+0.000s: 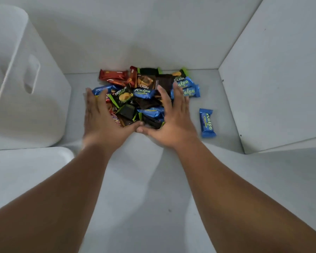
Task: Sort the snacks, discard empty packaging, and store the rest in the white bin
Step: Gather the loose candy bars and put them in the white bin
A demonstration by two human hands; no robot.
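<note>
Two open hands flanked the snack pile [144, 92] at frame centre: left hand [100, 115] and right hand [173, 121], fingers straight, thumbs touching. One blue snack [207, 123] lay right; white bin [44, 115] upper left.

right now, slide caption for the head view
Left hand and right hand bracket the snack pile; one blue pack lies apart, white bin at left.

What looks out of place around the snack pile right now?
One blue Kalpa packet lies alone, right of the right hand, apart from the snack pile. Nothing else stands out.
</note>
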